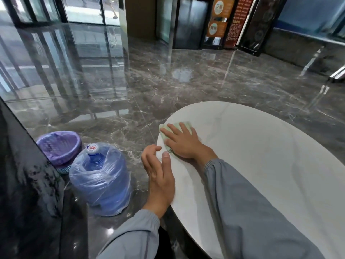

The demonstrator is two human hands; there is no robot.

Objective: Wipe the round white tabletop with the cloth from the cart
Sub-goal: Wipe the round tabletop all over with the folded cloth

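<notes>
— Where is the cloth?

— The pale green folded cloth (187, 125) lies flat on the round white marble-look tabletop (261, 157), close to its far left edge. The right hand (182, 143) lies on top of it, palm down.

— Is that hand gripping it?

— No. The fingers are spread and nearly straight, pressing the cloth onto the surface. Green shows past the fingertips and under the heel of the palm.

— And the other hand?

— The left hand (161, 177) is at the left edge of the tabletop, nearer the person. Its thumb lies on the white rim and its fingers are loosely bent, holding nothing. Whether they touch the rim I cannot tell.

— What is on the floor?

— A polished grey marble floor (168, 86) with two things to the left of the table. One is a blue water jug wrapped in clear plastic (100, 181), standing upright. Just beyond it is a basket lined with a purple bag (59, 146). Both arms wear grey sleeves (248, 204).
</notes>
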